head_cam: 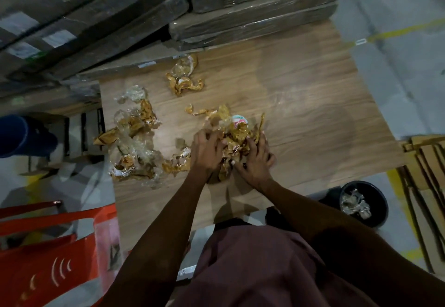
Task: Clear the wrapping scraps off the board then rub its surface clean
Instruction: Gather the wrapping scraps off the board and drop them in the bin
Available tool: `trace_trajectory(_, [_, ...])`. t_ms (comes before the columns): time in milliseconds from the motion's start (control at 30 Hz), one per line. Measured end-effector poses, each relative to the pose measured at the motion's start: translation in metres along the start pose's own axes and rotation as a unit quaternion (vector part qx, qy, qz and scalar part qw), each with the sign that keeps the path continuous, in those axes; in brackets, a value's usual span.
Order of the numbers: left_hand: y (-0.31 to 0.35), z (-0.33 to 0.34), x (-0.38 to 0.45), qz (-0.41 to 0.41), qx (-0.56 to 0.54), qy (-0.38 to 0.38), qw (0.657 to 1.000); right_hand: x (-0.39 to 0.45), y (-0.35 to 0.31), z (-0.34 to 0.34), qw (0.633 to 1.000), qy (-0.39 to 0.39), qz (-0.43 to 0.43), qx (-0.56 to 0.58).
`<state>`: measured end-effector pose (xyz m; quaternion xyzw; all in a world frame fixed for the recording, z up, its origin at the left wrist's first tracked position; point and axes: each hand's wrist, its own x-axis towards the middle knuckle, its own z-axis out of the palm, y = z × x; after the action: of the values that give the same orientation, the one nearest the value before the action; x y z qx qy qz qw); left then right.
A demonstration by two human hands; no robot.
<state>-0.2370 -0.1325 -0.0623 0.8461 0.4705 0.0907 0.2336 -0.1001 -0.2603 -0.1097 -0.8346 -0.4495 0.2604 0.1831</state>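
A wood-grain board [301, 95] lies flat in front of me. Brown paper and clear plastic wrapping scraps are strewn over it. My left hand [207, 152] and my right hand [255, 160] both grip one bunched pile of scraps [237, 136] near the board's middle, fingers curled into it from either side. A larger heap of scraps [132, 143] covers the board's left part. A smaller clump [184, 75] lies toward the far edge.
A black bin [363, 203] holding crumpled plastic stands on the floor at the right. Red plastic furniture [48, 253] is at the lower left. Wrapped flat packs [252, 8] are stacked behind the board. Cardboard strips [423, 169] lean at the right.
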Motion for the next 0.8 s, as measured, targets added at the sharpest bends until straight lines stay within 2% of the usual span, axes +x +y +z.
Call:
trace_trajectory(100, [0.001,0.0,0.01,0.003,0.048,0.046,0.998,-0.001,0.003,0.001,0.999,0.022,0.007,0.024])
trace_trajectory(267, [0.003,0.006,0.036,0.028,0.038,0.035,0.998,0.001,-0.004,0.003,0.993,0.074,0.017,0.09])
trace_trajectory(400, [0.01,0.02,0.056,0.029,-0.089,-0.02,0.995,0.013,-0.011,0.007,0.978,0.108,0.009,0.178])
trace_trajectory(500, [0.02,0.029,0.053,-0.02,-0.178,-0.041,0.983,0.031,-0.028,0.011,0.955,0.156,0.041,0.247])
trace_trajectory(633, [0.029,0.038,0.044,-0.086,-0.285,-0.017,0.954,0.048,-0.05,0.016,0.938,0.214,0.049,0.268])
trace_trajectory(800, [0.044,0.038,0.05,-0.101,-0.373,0.021,0.922,0.057,-0.055,0.02,0.933,0.241,0.036,0.266])
